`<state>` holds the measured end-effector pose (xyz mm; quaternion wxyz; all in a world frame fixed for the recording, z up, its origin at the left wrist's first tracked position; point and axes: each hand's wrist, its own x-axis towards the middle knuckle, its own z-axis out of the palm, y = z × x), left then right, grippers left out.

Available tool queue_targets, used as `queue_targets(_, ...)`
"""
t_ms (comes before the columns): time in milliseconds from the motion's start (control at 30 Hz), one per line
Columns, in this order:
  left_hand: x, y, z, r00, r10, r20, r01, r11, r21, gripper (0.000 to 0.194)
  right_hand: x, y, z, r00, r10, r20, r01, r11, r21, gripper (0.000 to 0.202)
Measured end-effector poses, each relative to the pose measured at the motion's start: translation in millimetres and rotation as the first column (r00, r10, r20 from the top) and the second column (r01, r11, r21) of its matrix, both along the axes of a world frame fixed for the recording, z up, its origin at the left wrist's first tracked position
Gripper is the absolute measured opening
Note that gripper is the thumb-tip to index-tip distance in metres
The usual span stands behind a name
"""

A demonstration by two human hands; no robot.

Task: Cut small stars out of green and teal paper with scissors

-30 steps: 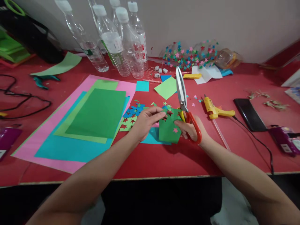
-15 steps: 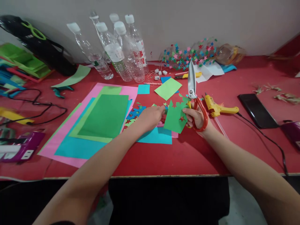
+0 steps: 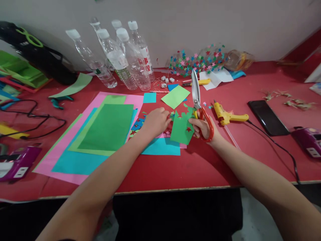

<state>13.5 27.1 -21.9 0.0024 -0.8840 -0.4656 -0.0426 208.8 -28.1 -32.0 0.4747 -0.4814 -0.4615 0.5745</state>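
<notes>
My right hand (image 3: 203, 129) is closed around the handles of red-handled scissors (image 3: 196, 90), blades up and closed. Between its thumb and fingers it also grips a green paper sheet (image 3: 179, 129) with a jagged, cut-out top edge. A red paper star (image 3: 188, 129) lies against that sheet. Just left of the sheet, my left hand (image 3: 157, 122) is closed, fingers bent down over a pile of cut paper stars; whether it pinches one is hidden. Blue and red paper pieces (image 3: 136, 125) show beside its wrist, and a light blue sheet (image 3: 162, 147) lies below it.
Stacked coloured paper (image 3: 105, 127) lies on the left. Several plastic bottles (image 3: 135, 60) stand behind, near a star-covered bottle (image 3: 184, 63). A glue gun (image 3: 225, 115) with a cord and a phone (image 3: 268, 117) lie on the right. A light green sheet (image 3: 175, 97) and a cutter knife (image 3: 203, 81) lie ahead.
The whole view has shifted slightly. My left hand has drawn a little left, away from the green sheet. My right hand still grips the scissors and sheet.
</notes>
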Motion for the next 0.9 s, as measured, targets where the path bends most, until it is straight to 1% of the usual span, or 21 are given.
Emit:
queue_targets(33,0,-2,-1.4,1.0,-0.006,0.01,0.006,0.999,-0.031,0.025,-1,0,0.5,1.0,0.003,0.0,-0.003,1.0,-0.002,0.038)
queue_targets(100,1,-4,-3.9,0.999,-0.018,0.049,0.02,0.999,-0.041,0.022,-2,-1,2.0,1.0,0.01,0.004,-0.01,1.0,-0.01,0.037)
queue_targets(133,2,-5,-4.1,0.995,-0.014,0.097,0.018,0.999,-0.036,0.021,-2,-2,2.7,1.0,0.013,0.006,-0.013,1.0,-0.015,0.037)
queue_targets(167,2,-6,-3.3,0.984,-0.002,0.176,0.009,0.999,-0.038,0.021,-3,-2,3.2,1.0,0.016,0.007,-0.016,1.0,-0.018,0.038)
queue_targets(200,2,-7,-1.5,0.957,0.023,0.291,-0.003,0.998,-0.069,0.022,-3,-2,3.5,1.0,0.019,0.008,-0.019,1.0,-0.02,0.038)
queue_targets(233,2,-9,1.2,0.904,0.056,0.424,0.005,0.99,-0.142,0.024,-3,-2,3.5,1.0,0.024,0.007,-0.024,0.999,-0.025,0.039)
queue_targets(267,2,-12,4.2,0.813,0.126,0.569,0.028,0.967,-0.254,0.028,-3,-3,3.2,1.0,0.028,-0.001,-0.028,0.999,-0.03,0.04)
queue_targets(300,1,-15,7.0,0.713,0.217,0.666,0.103,0.908,-0.406,0.036,-3,-3,2.7,0.999,0.031,-0.018,-0.032,0.999,-0.036,0.041)
queue_targets(333,0,-19,9.3,0.638,0.307,0.706,0.214,0.81,-0.545,0.04,-3,-3,1.8,0.998,0.037,-0.042,-0.039,0.998,-0.042,0.04)
queue_targets(367,-1,-23,10.7,0.571,0.395,0.72,0.307,0.71,-0.633,0.038,-3,-4,0.9,0.997,0.046,-0.067,-0.049,0.998,-0.047,0.039)
queue_targets(400,-1,-27,10.9,0.534,0.458,0.711,0.38,0.621,-0.686,0.035,-4,-4,0.0,0.995,0.057,-0.086,-0.062,0.997,-0.05,0.039)
queue_targets(433,-1,-31,10.2,0.499,0.498,0.709,0.438,0.561,-0.702,0.034,-5,-5,-0.8,0.993,0.071,-0.095,-0.076,0.996,-0.05,0.038)
queue_targets(467,-1,-35,8.8,0.467,0.523,0.713,0.455,0.549,-0.701,0.032,-6,-6,-1.0,0.992,0.084,-0.09,-0.088,0.995,-0.045,0.037)
queue_targets(533,0,-40,5.4,0.41,0.541,0.735,0.466,0.568,-0.678,0.027,-7,-7,0.1,0.993,0.106,-0.043,-0.107,0.994,-0.025,0.039)
queue_targets(600,0,-42,3.4,0.375,0.555,0.743,0.461,0.584,-0.668,0.022,-9,-9,3.5,0.994,0.108,0.03,-0.108,0.994,0.006,0.04)
queue_targets(633,-1,-43,3.2,0.367,0.566,0.738,0.46,0.579,-0.673,0.02,-9,-10,5.4,0.993,0.097,0.066,-0.099,0.995,0.019,0.038)
queue_targets(733,-5,-43,3.4,0.348,0.602,0.719,0.46,0.559,-0.69,0.018,-8,-12,8.8,0.986,0.061,0.155,-0.069,0.996,0.049,0.027)
queue_targets(800,-7,-43,2.1,0.309,0.631,0.712,0.479,0.543,-0.69,0.021,-7,-14,8.2,0.979,0.061,0.192,-0.074,0.995,0.061,0.024)
queue_targets(900,-8,-44,-1.9,0.255,0.696,0.672,0.531,0.48,-0.699,0.028,-8,-16,6.3,0.975,0.068,0.213,-0.088,0.993,0.083,0.023)
